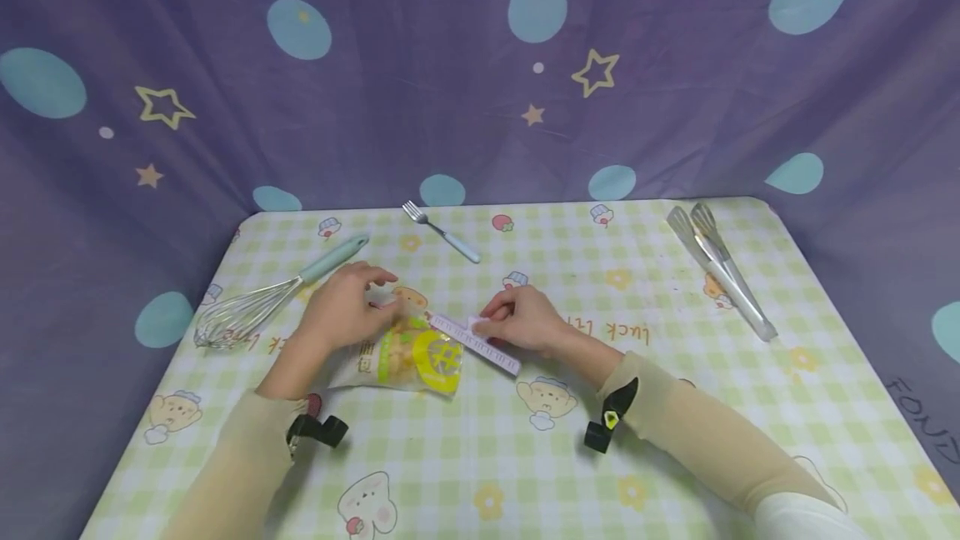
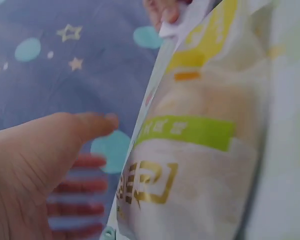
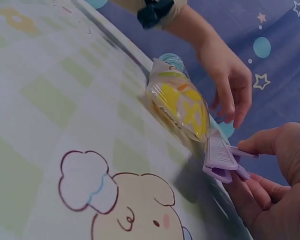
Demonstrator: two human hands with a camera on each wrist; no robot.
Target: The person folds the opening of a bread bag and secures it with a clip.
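Observation:
A clear packet of bread (image 1: 408, 357) with yellow and green print lies on the checked cloth. My right hand (image 1: 523, 319) pinches a pale purple bag clip (image 1: 487, 350) by its tab, between thumb and fingers. The long clip (image 3: 221, 157) sits slantwise at the packet's right end, and its jaws show a gap at the near end in the right wrist view. Above the packet's left part hovers my left hand (image 1: 348, 307), its fingers loosely bent with nothing in them. In the left wrist view, that hand's thumb and fingers stand apart beside the packet (image 2: 190, 165).
To the left lies a whisk (image 1: 277, 294) with a green handle, close by the left hand. A fork (image 1: 441, 232) is at the back of the table, and metal tongs (image 1: 723, 269) lie at the right. A purple curtain (image 1: 420, 107) hangs behind the table.

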